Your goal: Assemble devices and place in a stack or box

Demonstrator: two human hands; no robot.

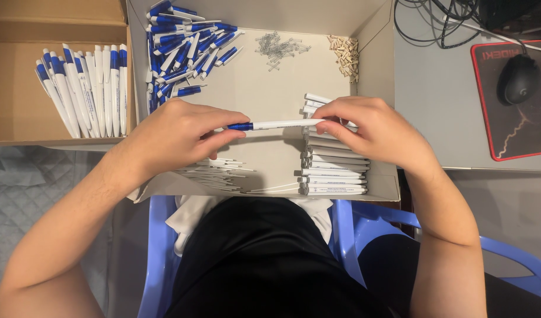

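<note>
- While both hands work over the shallow box (376, 65), a pen (276, 125) lies level between them, above the box floor.
- Left hand (176, 138): fingers closed, pinching the pen's blue end.
- Right hand (370, 132): fingers closed, pinching the white barrel's far end.
- Handling, as judged: pen looks light, stiff, smooth plastic; likely slippery if held loosely. Best held near each end, as now, not mid-barrel. Small inner parts would be easy to drop.
- Shallow box holds sorted parts: blue pieces (182, 47) heaped at the top left, a little pile of springs (279, 47) top centre, small tan bits (345, 56) top right, white barrels (335, 171) stacked at the right, thin refills (214, 174) low on the left.
- Second box (17, 76), to the left, holds finished pens (85, 88) in a row, blue ends up.
- Grey table (435, 88) at the right carries a mouse (518, 78) on a pad (520, 135).
- Blue chair (353, 235) below.
</note>
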